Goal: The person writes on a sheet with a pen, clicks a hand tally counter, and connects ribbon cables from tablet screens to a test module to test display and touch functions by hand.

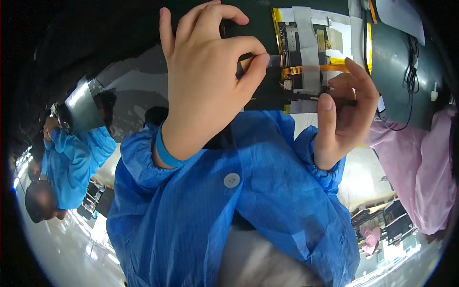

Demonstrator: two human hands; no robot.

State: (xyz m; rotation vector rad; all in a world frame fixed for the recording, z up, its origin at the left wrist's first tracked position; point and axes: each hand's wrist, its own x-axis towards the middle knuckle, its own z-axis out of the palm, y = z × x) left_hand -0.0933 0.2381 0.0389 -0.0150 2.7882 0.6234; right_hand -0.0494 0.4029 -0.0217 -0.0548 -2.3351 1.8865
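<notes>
My left hand (205,81) is closed in a pinch, thumb and index tip together on a small clear strip (275,60). The strip reaches to the left edge of an opened flat electronic device (338,19). On that device are a dark circuit board (290,36), a grey tape strip (306,38) and an orange flex cable (330,68) passing beneath the tape. My right hand (351,112) is over the device's lower right, its fingers curled about a thin dark tool (346,102). Its index fingertip is by the cable's right end; what the tool's tip touches is unclear.
A dark green work surface (392,71) lies under the device. A coiled black cable (412,71) and a pale sheet (401,16) are at right. A person in pink (416,162) sits close on the right; another in blue (76,162) is farther left.
</notes>
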